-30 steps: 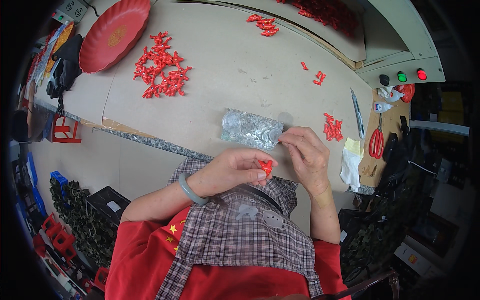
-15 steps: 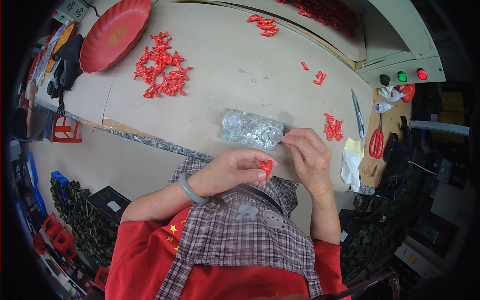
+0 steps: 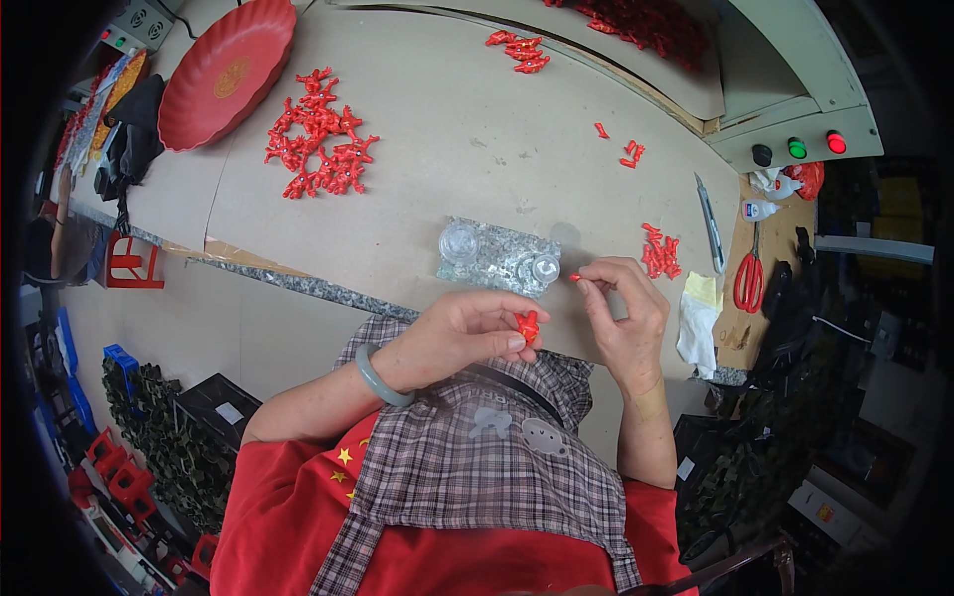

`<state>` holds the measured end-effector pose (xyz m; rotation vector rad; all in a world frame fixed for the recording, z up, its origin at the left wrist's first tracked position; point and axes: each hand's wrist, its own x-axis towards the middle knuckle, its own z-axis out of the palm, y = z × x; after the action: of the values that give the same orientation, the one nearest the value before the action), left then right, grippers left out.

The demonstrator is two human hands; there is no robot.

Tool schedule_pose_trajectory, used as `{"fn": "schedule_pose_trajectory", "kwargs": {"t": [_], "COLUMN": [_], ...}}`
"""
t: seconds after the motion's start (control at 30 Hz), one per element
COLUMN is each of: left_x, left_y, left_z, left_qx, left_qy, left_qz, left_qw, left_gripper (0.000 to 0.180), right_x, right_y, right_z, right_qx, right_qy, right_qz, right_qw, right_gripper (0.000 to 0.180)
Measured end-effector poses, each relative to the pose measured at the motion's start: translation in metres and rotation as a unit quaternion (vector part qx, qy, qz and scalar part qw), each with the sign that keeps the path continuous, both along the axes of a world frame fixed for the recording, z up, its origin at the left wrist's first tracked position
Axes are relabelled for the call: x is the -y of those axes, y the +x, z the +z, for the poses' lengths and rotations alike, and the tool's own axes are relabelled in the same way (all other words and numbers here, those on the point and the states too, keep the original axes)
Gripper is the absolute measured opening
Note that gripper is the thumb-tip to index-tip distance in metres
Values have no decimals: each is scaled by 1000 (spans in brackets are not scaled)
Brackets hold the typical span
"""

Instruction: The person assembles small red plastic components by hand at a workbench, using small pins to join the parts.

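Observation:
My left hand (image 3: 462,333) is closed on a small shiny red plastic figure part (image 3: 528,325), gripped between thumb and fingers above my apron. My right hand (image 3: 628,308) pinches a tiny red piece (image 3: 575,278) between thumb and forefinger. Just left of that piece, a speckled grey slab (image 3: 502,248) lies near the table's front edge. It carries a clear round cup (image 3: 458,239) at its left end and a smaller clear cup (image 3: 546,268) at its right. To the right of my right hand, a small heap of red pieces (image 3: 660,253) lies on the table.
Assembled-looking red figures (image 3: 320,134) are heaped at left, beside a red scalloped tray (image 3: 227,79). More red figures (image 3: 519,50) lie at the back. At right are a utility knife (image 3: 710,223), red-handled scissors (image 3: 748,283), a white cloth (image 3: 698,333) and a small bottle (image 3: 759,211).
My right hand has moved slightly right, away from the smaller clear cup, and the tiny red piece in its fingertips now shows. The red part in my left hand has turned a little.

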<state>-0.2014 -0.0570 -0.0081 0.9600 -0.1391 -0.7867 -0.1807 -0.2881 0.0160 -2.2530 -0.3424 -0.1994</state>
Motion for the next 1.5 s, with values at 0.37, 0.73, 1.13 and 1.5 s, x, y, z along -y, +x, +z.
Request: {"fn": "schedule_pose_trajectory", "kwargs": {"t": [0.37,0.73,1.13,1.5], "left_x": [4,7,8,5], "left_y": [3,3,2,2], "left_z": [6,8,8,3], "left_qx": [-17,-8,31,47], "left_qy": [9,36,32,10], "left_qz": [61,77,64,37], "left_qw": [998,996,997,998], "left_gripper": [35,33,33,34], "right_x": [9,-6,-11,-10], "right_y": [-14,-30,-32,-33], "right_z": [-1,5,5,3], "right_qx": [-271,-114,-87,-26], "right_qy": [373,277,220,173], "right_qz": [-6,51,50,66], "right_qw": [887,953,970,982], "right_gripper": [18,16,14,16]}}
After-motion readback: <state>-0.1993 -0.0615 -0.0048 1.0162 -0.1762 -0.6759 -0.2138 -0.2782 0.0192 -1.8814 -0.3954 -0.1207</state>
